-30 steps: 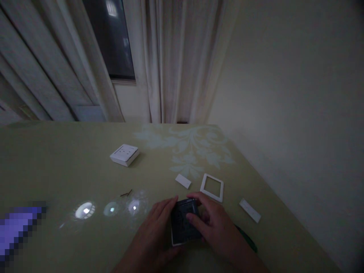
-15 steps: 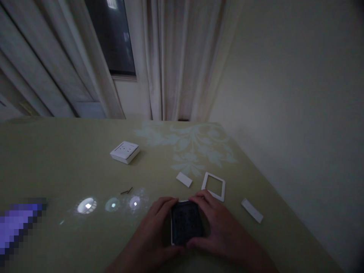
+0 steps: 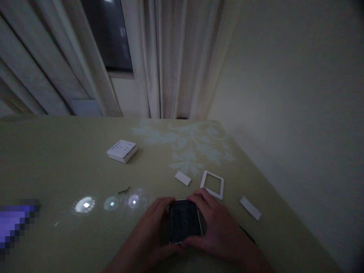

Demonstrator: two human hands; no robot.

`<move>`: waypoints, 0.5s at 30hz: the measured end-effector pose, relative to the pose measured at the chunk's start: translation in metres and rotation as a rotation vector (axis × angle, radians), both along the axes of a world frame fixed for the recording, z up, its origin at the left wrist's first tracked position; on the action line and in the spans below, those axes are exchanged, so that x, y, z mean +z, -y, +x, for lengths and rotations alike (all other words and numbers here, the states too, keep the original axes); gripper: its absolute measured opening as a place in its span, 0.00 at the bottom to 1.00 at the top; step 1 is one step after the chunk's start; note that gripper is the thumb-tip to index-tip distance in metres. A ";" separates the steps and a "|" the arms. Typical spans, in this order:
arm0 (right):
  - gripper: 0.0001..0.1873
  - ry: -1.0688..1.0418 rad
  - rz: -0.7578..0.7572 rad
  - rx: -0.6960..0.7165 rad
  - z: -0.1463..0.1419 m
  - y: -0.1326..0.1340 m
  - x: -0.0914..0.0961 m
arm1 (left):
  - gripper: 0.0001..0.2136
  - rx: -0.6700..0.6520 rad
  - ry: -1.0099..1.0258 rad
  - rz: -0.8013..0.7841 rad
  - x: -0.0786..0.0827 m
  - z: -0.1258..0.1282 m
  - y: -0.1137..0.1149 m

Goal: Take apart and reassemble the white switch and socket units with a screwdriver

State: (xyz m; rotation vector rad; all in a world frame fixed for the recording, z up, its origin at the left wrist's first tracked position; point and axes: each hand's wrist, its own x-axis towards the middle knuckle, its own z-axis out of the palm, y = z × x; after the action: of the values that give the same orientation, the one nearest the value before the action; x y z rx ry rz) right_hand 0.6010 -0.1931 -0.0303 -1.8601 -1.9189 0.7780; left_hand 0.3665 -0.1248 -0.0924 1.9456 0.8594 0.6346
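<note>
Both my hands grip a dark square switch module [image 3: 184, 221] with a pale rim, low over the green table [image 3: 57, 159]. My left hand [image 3: 150, 235] wraps its left side, thumb at the near edge. My right hand [image 3: 218, 231] covers its right side, fingertips on the far corner. Just beyond my right hand lies a white square frame [image 3: 212, 184].
A whole white wall switch [image 3: 122, 150] sits further back on the left. Two small white rocker covers lie loose, one [image 3: 182, 178] beside the frame and one [image 3: 250, 207] near the table's right edge. Two small dark screws [image 3: 124, 190] lie left of my hands. A wall runs along the right.
My right hand's fingers have left the module's face and now hold its right edge. The module is tilted up a little more toward me.
</note>
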 end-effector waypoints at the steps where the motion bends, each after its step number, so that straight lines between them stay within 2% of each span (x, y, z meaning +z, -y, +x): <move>1: 0.47 0.009 0.001 -0.001 0.000 0.000 -0.001 | 0.45 0.003 -0.005 -0.013 0.000 0.001 0.001; 5: 0.47 0.013 -0.002 0.014 -0.001 0.003 -0.003 | 0.49 0.016 0.001 -0.053 0.005 -0.004 0.000; 7: 0.49 0.011 -0.005 0.006 0.000 0.004 -0.002 | 0.45 0.071 -0.024 -0.076 0.014 -0.016 -0.011; 9: 0.51 0.011 -0.008 -0.015 0.001 0.004 -0.002 | 0.31 0.230 -0.111 -0.067 0.024 -0.034 -0.028; 10: 0.52 0.008 -0.005 -0.025 0.001 0.004 -0.002 | 0.27 0.344 -0.193 -0.036 0.029 -0.044 -0.038; 12: 0.52 -0.009 0.024 -0.040 0.002 0.004 -0.001 | 0.25 0.566 -0.388 0.103 0.034 -0.064 -0.057; 13: 0.49 -0.025 0.052 -0.045 0.003 0.003 -0.001 | 0.26 0.630 -0.467 0.139 0.035 -0.073 -0.065; 15: 0.39 -0.062 0.134 -0.068 0.004 0.003 -0.001 | 0.28 0.653 -0.577 0.141 0.033 -0.087 -0.075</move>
State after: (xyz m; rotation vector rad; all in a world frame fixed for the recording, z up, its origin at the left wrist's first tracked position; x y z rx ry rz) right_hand 0.6051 -0.1958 -0.0311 -1.7890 -1.8137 0.6611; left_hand 0.2799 -0.0494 -0.0593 1.9937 1.8977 0.5009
